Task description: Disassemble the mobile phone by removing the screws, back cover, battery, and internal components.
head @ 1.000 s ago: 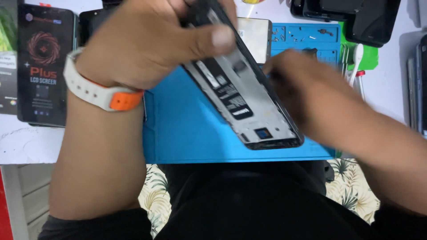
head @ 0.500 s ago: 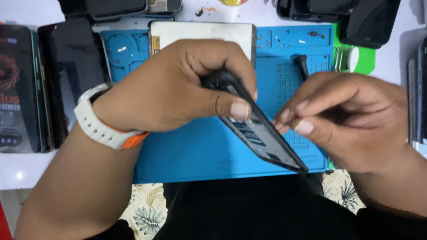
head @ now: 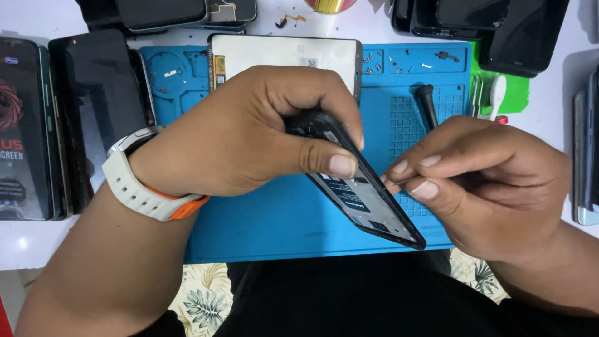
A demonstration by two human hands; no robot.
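My left hand (head: 249,134) grips an opened black phone body (head: 365,200), thumb pressed along its upper edge, holding it tilted above the blue work mat (head: 268,218). A white watch with an orange strap (head: 140,184) is on that wrist. My right hand (head: 483,181) pinches something thin and small at the phone's right edge; what it is I cannot tell. A pale display panel (head: 281,56) lies face down on the mat behind my left hand.
Dark phone screens (head: 93,106) and a boxed screen (head: 22,125) lie at the left. More phones (head: 493,28) sit at the top right and at the right edge (head: 586,156). A black tool (head: 428,106) and small screws (head: 399,62) rest on the mat.
The phone body has come lower and nearer me, now tilted in my left hand. My right hand moved in to its right edge with fingertips pinched.
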